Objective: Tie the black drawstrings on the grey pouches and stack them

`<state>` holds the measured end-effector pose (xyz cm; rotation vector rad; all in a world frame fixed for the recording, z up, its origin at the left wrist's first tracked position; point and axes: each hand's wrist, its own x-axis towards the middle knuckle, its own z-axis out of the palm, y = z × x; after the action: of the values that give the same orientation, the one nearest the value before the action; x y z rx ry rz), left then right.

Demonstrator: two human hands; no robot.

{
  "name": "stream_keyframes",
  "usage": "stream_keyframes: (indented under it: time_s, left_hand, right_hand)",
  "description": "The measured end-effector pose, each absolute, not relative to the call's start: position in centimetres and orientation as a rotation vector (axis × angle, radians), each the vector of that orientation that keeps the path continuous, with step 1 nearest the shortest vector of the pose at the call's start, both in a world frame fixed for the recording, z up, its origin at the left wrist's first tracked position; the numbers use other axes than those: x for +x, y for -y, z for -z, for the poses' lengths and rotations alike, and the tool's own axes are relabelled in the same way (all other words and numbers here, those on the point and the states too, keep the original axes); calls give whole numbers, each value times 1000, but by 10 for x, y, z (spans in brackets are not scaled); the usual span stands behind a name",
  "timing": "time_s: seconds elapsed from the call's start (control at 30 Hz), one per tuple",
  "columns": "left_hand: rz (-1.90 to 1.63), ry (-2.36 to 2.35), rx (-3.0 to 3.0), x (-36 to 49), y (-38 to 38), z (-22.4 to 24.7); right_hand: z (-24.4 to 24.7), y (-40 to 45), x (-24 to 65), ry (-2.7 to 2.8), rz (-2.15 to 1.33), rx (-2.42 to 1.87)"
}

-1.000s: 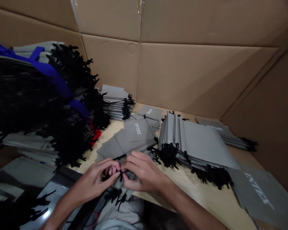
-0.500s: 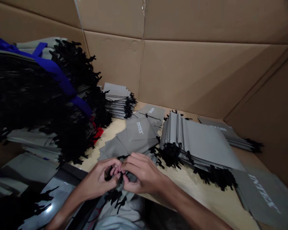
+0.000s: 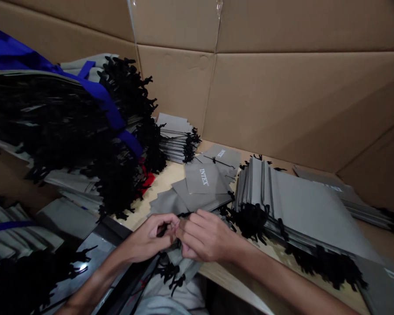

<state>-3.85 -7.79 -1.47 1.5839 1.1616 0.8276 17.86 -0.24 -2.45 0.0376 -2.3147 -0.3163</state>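
Observation:
My left hand (image 3: 153,238) and my right hand (image 3: 205,236) meet at the table's front edge, fingertips pinched together. Both are closed on a black drawstring (image 3: 184,214) of a grey pouch; most of the cord is hidden behind the fingers. Below the hands, grey pouches (image 3: 188,267) with knotted black cord ends hang over my lap. Just beyond lies a fanned pile of flat grey pouches (image 3: 205,179), the top one printed INTEX in white.
A thick stack of grey pouches (image 3: 311,205) lies on the right, a smaller stack (image 3: 175,135) at the back. Blue-strapped bundles (image 3: 101,98) with black cord ends rise high on the left. Cardboard walls (image 3: 276,96) enclose the table (image 3: 236,280).
The view has swung slightly left, so things appear further right. My right fingers have curled in and the hands stay together at the cord.

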Motion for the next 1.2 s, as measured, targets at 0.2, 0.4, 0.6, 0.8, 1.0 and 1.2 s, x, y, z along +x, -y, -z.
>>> stream_keyframes:
  time_s: [0.2, 0.4, 0.6, 0.8, 1.0, 1.2]
  left_hand:
    - [-886, -1206, 1585, -37, 77, 20]
    - [-989, -1291, 1617, -33, 77, 30]
    - [-1022, -1328, 1636, -31, 76, 28]
    - [-1042, -1355, 1663, -31, 77, 31]
    - [-1055, -1377, 1673, -29, 78, 31]
    - [-1092, -1402, 1685, -27, 78, 35]
  right_hand:
    - [23, 2, 179, 2318, 199, -124]
    - [25, 5, 182, 2264, -184, -280]
    - [27, 6, 188, 2223, -345, -318]
    - [24, 9, 187, 2258, -300, -345]
    - [17, 9, 189, 2326, -94, -360]
    - [24, 13, 185, 2373, 210, -425]
